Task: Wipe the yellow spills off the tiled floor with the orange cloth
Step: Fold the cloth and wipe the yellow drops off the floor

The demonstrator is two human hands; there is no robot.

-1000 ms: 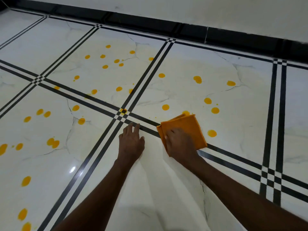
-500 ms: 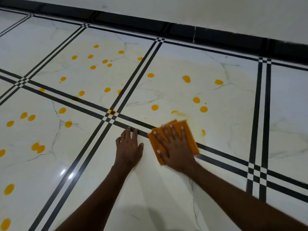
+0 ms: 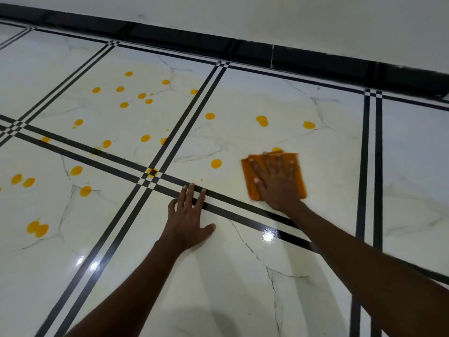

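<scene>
Right hand (image 3: 275, 183) flat on orange cloth (image 3: 250, 181), half-hiding one yellow spill (image 3: 277, 149).

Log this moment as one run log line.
right hand flat on orange cloth, wiping | left hand braced on tiled floor | yellow spills remain

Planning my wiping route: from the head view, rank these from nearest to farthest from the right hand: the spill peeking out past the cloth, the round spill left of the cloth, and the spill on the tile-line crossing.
1. Peeking spill, beyond right hand fingertips.
2. Round spill, left.
3. Crossing spill, farther left.
</scene>
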